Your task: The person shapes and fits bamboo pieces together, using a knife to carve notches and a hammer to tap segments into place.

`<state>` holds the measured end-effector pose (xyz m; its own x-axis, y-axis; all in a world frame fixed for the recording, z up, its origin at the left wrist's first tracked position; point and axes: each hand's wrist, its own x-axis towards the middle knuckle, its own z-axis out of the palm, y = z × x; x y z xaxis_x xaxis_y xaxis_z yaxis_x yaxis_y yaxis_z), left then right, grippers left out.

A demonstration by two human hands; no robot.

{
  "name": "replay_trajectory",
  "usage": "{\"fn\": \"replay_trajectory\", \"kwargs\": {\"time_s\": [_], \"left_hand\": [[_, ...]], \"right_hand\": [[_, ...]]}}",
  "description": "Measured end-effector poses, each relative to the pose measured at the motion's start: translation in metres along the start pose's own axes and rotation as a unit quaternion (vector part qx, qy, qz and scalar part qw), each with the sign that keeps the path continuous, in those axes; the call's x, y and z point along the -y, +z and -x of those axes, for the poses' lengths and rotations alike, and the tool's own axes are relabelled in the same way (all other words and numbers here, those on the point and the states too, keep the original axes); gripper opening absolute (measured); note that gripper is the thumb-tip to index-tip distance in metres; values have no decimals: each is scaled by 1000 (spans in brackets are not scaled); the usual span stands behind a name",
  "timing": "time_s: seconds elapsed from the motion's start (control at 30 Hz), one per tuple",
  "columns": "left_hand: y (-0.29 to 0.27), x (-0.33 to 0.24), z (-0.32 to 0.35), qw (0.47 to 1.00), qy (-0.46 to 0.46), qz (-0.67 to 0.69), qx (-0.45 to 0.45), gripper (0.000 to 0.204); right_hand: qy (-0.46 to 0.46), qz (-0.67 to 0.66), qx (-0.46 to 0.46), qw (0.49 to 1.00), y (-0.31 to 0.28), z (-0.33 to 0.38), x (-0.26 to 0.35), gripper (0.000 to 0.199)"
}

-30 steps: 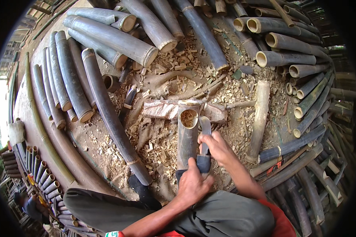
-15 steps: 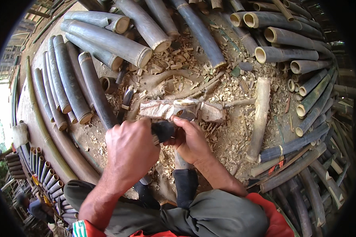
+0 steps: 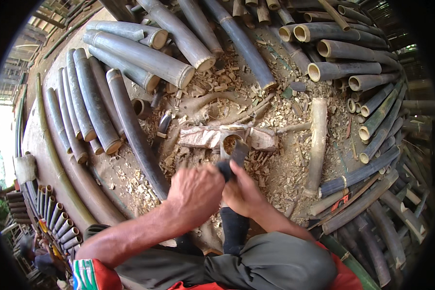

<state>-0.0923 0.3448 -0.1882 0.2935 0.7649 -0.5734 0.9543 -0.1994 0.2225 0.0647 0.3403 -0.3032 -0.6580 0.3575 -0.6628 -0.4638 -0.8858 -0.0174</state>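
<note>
My right hand [image 3: 245, 192] is closed, its thumb laid along a short grey bamboo tube [image 3: 240, 154]. The tube's open end shows pale bits inside and points up and away from me, close to a rough pale wooden block [image 3: 198, 137]. Against the right hand from the left presses my left hand [image 3: 196, 187], clenched in a fist. A black piece [image 3: 224, 169] juts out between the two hands. The left fingers wrap around something I cannot make out, and the black piece may be part of it. Behind the tube, a pale rounded part [image 3: 233, 127] sits at the block.
Wood chips [image 3: 275, 121] litter the ground around the block. A pale debarked pole [image 3: 318, 145] lies to the right. Thick bamboo lengths [image 3: 140, 55] lie at upper left, and stacked bamboo tubes [image 3: 345, 70] line the right. A dark bamboo pole [image 3: 135, 130] runs toward my left forearm.
Both hands have moved right and nearer to me, and the left wrist has turned. The tube's open end now shows. The view has shifted slightly.
</note>
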Motion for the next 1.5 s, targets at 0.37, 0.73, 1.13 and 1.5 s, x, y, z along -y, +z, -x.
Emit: {"fn": "replay_trajectory", "kwargs": {"time_s": [0.37,0.73,1.13,1.5], "left_hand": [[65,-49,-141,944,250,155,-147,86],[53,-8,-141,741,97,504,-433,100],[72,-30,-134,726,44,493,-477,109],[76,-16,-98,873,219,431,-59,123]], "right_hand": [[-85,769,-304,556,-19,28,102,34],[-169,977,-91,94,88,-29,153,31],[37,990,25,131,88,-39,154,21],[-52,753,-181,631,-12,16,46,64]]}}
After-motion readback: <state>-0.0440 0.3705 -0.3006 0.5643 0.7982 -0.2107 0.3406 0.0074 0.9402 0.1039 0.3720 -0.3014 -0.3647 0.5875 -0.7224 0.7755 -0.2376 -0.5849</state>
